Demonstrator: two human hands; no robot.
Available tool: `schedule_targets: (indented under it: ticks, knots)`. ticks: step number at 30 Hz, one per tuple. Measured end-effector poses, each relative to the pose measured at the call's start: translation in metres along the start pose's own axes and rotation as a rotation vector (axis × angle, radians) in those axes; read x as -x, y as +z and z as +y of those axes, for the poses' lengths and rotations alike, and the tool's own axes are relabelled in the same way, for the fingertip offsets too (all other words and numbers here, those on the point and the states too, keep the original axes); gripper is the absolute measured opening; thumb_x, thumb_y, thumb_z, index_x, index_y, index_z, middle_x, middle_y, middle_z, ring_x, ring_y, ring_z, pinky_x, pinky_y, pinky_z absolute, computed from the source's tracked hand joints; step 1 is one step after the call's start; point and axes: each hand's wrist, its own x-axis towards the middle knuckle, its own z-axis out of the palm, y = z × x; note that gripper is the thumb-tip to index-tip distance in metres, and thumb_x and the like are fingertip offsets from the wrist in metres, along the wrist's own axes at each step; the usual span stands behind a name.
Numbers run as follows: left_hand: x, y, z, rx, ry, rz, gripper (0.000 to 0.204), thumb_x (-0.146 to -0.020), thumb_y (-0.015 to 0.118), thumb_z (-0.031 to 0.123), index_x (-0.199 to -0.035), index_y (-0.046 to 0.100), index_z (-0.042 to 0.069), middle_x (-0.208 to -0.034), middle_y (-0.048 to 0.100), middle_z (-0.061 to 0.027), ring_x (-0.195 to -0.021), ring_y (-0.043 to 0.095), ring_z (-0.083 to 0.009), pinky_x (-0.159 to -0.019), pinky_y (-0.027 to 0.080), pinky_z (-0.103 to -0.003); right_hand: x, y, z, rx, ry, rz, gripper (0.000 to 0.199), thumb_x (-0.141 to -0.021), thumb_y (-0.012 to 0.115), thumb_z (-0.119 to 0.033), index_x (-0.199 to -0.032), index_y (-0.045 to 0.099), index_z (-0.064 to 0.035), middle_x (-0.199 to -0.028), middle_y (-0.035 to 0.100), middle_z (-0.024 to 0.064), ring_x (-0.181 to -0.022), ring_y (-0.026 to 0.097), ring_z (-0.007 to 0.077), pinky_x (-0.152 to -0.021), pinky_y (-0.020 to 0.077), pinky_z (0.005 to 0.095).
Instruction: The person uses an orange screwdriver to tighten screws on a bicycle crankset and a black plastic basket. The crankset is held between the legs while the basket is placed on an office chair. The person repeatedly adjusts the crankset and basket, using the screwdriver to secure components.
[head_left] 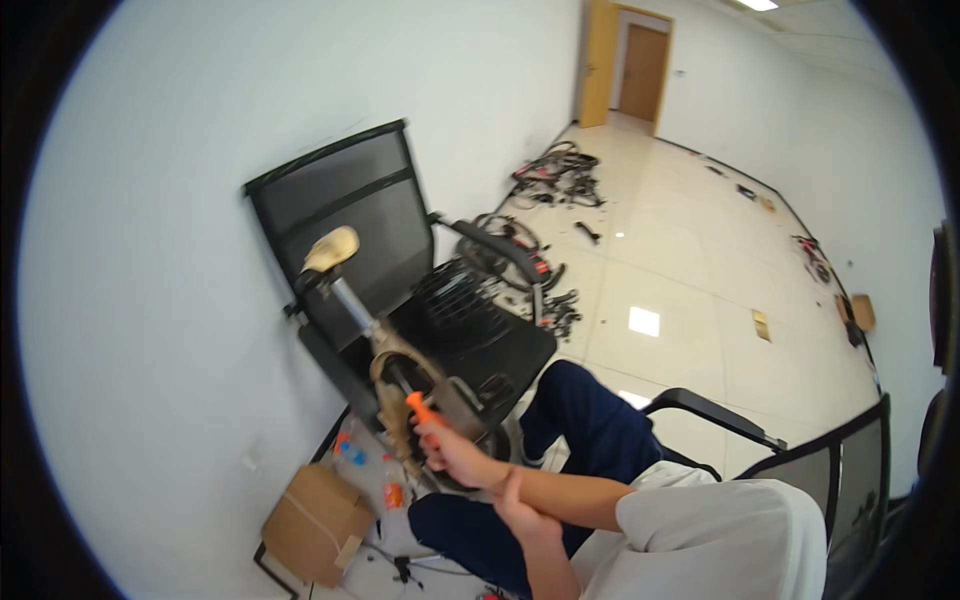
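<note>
My right hand [447, 452] is closed around an orange-handled screwdriver [420, 406], its dark shaft pointing up and away. Just beyond it, a brownish-gold bicycle suspension fork [391, 346] leans against the seat of a black mesh office chair [345, 215]. The fork has a silver tube and a pale tan piece [333, 248] at its upper end. Where the screwdriver's tip meets the fork is too blurred to tell. My left hand [522, 508] wraps round my right forearm near the wrist.
On the chair seat lies a black basket-like part [460, 305]. An open cardboard box [315, 525] and a bottle with an orange label [392, 488] stand on the floor at the lower left. Several bicycle parts [560, 178] are heaped along the wall towards the open door [598, 65].
</note>
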Motion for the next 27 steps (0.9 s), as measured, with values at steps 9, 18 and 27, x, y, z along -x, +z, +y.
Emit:
schedule_targets:
  ticks: [9, 18, 27]
  knots:
    - [0.002, 0.002, 0.003, 0.027, -0.054, 0.037, 0.025, -0.082, 0.065, 0.008, -0.104, 0.056, 0.003, -0.097, 0.059, -0.0091, -0.090, 0.062, -0.0241, -0.079, 0.052, -0.037, 0.008, 0.002, 0.000, 0.009, -0.033, 0.065, 0.024, -0.090, 0.059, -0.021, -0.111, 0.050, -0.0144, -0.065, 0.035, -0.0067, -0.049, 0.028, 0.0050, -0.045, 0.0219, 0.0216]
    - [0.014, 0.012, 0.015, 0.041, -0.057, 0.059, 0.044, -0.083, 0.067, 0.011, -0.122, 0.048, 0.003, -0.107, 0.057, -0.0068, -0.097, 0.058, -0.0191, -0.086, 0.047, -0.033, 0.016, 0.013, -0.005, 0.114, -0.078, 0.016, 0.025, -0.092, 0.058, -0.018, -0.114, 0.048, -0.0134, -0.067, 0.038, -0.0041, -0.047, 0.028, 0.0049, -0.044, 0.0231, 0.0212]
    - [0.016, 0.021, 0.015, 0.054, -0.082, 0.071, 0.041, -0.084, 0.064, 0.013, -0.121, 0.049, 0.004, -0.104, 0.057, -0.0067, -0.096, 0.058, -0.0201, -0.085, 0.047, -0.033, 0.017, 0.008, -0.007, 0.183, -0.094, 0.053, 0.027, -0.094, 0.053, -0.017, -0.119, 0.048, -0.0112, -0.065, 0.033, -0.0043, -0.048, 0.026, 0.0053, -0.046, 0.0226, 0.0225]
